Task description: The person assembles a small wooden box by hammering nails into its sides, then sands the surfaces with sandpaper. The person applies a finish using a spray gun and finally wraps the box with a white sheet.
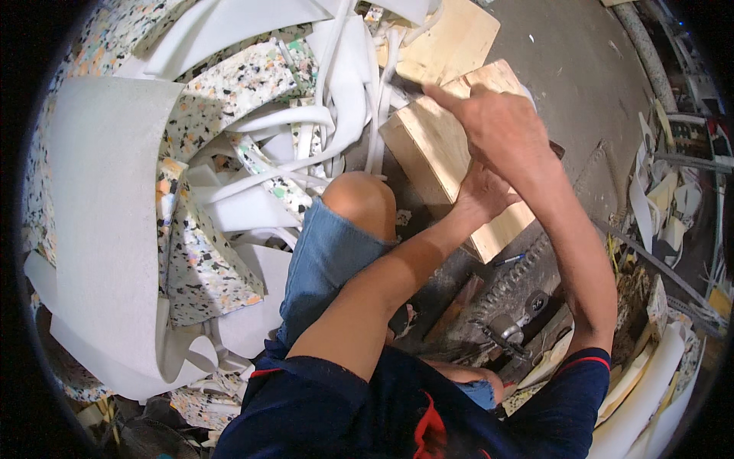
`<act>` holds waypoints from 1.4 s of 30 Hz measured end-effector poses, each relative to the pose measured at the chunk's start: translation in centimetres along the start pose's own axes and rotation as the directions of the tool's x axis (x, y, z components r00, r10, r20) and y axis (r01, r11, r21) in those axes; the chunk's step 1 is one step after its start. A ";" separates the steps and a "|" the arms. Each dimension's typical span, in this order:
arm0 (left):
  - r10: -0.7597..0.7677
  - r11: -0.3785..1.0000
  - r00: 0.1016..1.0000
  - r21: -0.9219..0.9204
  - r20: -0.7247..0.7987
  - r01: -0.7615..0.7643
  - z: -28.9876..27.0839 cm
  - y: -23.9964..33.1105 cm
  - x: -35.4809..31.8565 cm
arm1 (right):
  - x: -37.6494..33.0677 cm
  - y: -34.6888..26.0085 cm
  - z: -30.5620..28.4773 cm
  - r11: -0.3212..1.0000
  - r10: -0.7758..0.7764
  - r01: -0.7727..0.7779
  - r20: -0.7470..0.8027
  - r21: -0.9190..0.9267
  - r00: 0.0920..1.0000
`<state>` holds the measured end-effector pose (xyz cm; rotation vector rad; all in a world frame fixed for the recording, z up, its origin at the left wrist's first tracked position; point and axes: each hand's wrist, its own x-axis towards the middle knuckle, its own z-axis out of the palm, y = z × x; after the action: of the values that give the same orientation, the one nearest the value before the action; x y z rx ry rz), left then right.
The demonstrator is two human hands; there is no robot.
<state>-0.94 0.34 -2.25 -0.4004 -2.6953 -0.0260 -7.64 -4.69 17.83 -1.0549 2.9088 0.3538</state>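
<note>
My right hand [501, 130] is closed around a tool whose brown handle end [557, 149] sticks out behind the wrist side. Its index finger points along the tool toward a dark, blurred front end [405, 86]; the exact kind cannot be made out. Just below, my left hand [488, 191] lies on a light plywood box-like piece [430, 149], its thumb out to the right. The right hand covers the left fingers, so their grip is hidden. The plywood piece sits at a slant on the floor, beyond my bent knee [359, 200].
White foam sheets [115, 206] and speckled foam offcuts [229, 92] pile up at left. Another plywood board [451, 42] lies at the far side. Near my right arm are a coiled spring [508, 287], a blue pen [510, 260] and a metal fitting [511, 336]. Scraps line the right edge.
</note>
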 end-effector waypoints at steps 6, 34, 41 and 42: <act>-0.007 0.665 1.000 -0.747 -0.024 -0.013 0.0 -0.8 -0.8 | 1.5 -2.6 -0.2 0.987 -0.033 0.031 0.012 0.160 0.999; 0.732 0.607 0.672 -0.552 0.110 -0.571 -2.4 -8.4 -3.9 | -33.1 -6.3 -1.9 0.174 0.943 -0.721 0.096 0.671 0.317; 0.654 0.651 0.723 -0.651 0.221 -0.390 -3.6 -3.2 3.2 | -40.7 -12.2 2.8 0.000 0.997 -0.672 0.048 0.740 0.052; 0.604 0.679 0.720 -0.693 0.341 -0.241 -3.7 -1.3 5.0 | -40.0 -12.1 3.0 -0.027 1.000 -0.684 0.022 0.729 -0.016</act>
<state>-4.16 0.21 3.25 -1.4810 -2.9838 -0.7786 30.75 12.14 16.55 1.3647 3.1670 -1.0297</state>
